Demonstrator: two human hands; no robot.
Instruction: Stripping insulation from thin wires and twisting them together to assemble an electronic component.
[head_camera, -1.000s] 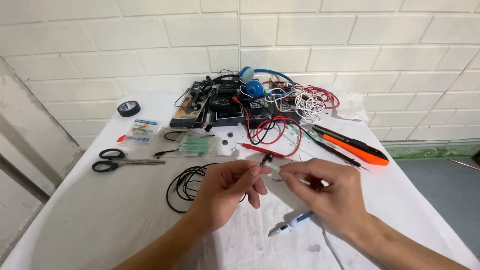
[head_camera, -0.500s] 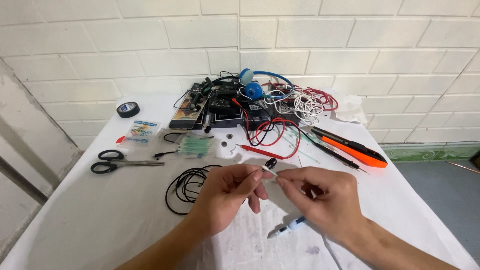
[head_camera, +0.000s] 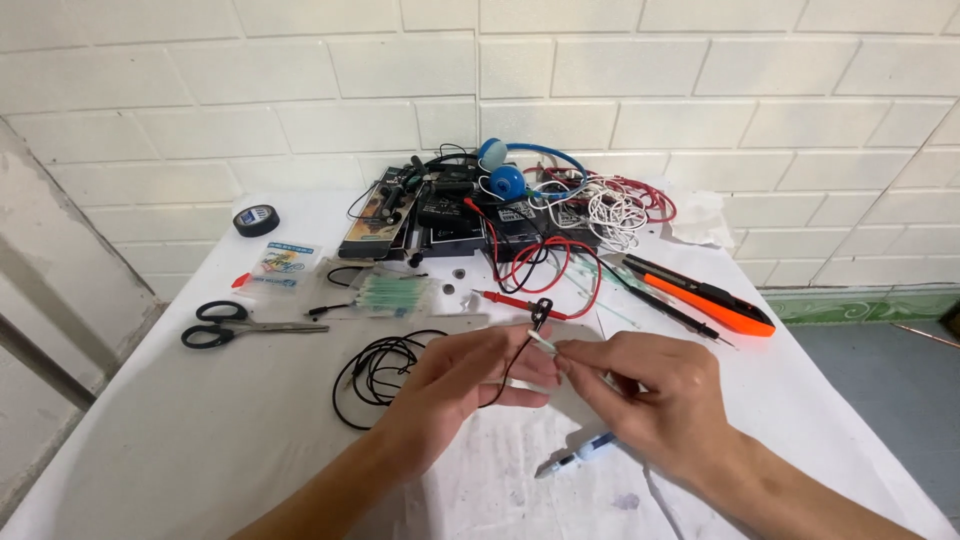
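Presently the small white swab stick (head_camera: 545, 343) lies pinched between my two hands over the table's middle, its long axis running left-up to right-down, with the thin black wire (head_camera: 520, 350) looped at its upper end. Left hand (head_camera: 470, 385) and right hand (head_camera: 650, 395) both grip, equally near. Fingertip contact is hidden; the wire's clip is too small to read.

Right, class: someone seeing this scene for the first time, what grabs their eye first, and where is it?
Front and centre, the left hand and right hand meet, pinching a thin black wire and a small white stick. Behind them, a tangled pile of cables with blue headphones sits against the wall, and an orange utility knife lies right of it.
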